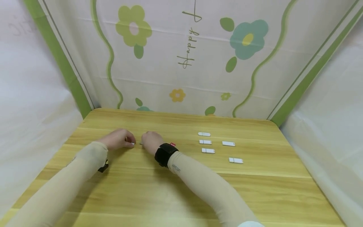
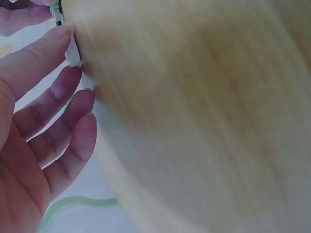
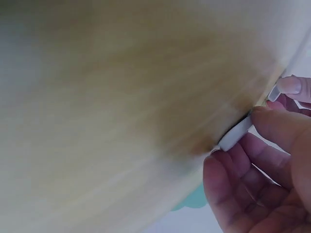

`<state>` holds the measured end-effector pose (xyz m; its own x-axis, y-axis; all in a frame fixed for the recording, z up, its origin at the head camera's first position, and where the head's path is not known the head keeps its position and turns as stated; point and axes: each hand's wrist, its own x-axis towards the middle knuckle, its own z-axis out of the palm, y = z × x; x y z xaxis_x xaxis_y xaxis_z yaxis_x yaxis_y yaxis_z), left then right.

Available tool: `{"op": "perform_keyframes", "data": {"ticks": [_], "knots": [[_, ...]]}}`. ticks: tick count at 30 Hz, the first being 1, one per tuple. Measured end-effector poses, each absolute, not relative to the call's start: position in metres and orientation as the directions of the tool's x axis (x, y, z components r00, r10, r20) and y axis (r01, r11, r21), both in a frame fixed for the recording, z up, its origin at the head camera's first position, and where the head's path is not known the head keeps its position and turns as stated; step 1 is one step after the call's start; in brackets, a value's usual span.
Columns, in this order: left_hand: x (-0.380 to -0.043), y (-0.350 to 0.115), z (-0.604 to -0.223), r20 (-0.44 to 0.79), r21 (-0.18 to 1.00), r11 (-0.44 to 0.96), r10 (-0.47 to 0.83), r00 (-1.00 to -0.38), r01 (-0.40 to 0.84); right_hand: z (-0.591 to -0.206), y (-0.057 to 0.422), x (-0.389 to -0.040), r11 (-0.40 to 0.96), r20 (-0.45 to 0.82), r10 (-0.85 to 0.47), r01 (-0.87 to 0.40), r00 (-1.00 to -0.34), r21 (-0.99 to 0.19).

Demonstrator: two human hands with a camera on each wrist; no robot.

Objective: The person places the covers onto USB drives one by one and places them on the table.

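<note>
Head view: both hands meet at ten o'clock on the table (image 1: 181, 195), left hand (image 1: 117, 139) and right hand (image 1: 151, 141) each pinching a small white piece (image 1: 132, 143); open wood toward six. Left wrist: fingertips (image 2: 65, 36) pinch a white piece (image 2: 73, 51). Right wrist: thumb and fingers (image 3: 272, 121) clamp a white piece (image 3: 233, 138).

Left hand (image 1: 117, 139), right hand (image 1: 151, 141), fingertips close.

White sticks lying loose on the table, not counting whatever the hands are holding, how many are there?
5. Three stacked in a column: top, middle, bottom. Two further right: upper, lower. More may be hidden under the hands.
</note>
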<state>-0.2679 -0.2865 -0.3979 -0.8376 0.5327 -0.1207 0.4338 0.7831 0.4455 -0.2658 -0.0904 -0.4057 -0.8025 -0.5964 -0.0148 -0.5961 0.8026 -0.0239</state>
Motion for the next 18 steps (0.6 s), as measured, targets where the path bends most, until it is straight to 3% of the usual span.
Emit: {"op": "perform_keyframes", "data": {"ticks": [10, 18], "knots": [[-0.266, -0.282, -0.401, -0.130, 0.382, 0.820, 0.504, -0.854, 0.426, -0.382, -0.048, -0.256, 0.800, -0.041, -0.596, -0.589, -0.802, -0.109], [-0.262, -0.277, -0.392, -0.130, 0.318, 0.801, 0.566, -0.814, 0.507, -0.343, 0.009, -0.243, 0.751, 0.069, -0.630, -0.630, -0.773, -0.198]]}}
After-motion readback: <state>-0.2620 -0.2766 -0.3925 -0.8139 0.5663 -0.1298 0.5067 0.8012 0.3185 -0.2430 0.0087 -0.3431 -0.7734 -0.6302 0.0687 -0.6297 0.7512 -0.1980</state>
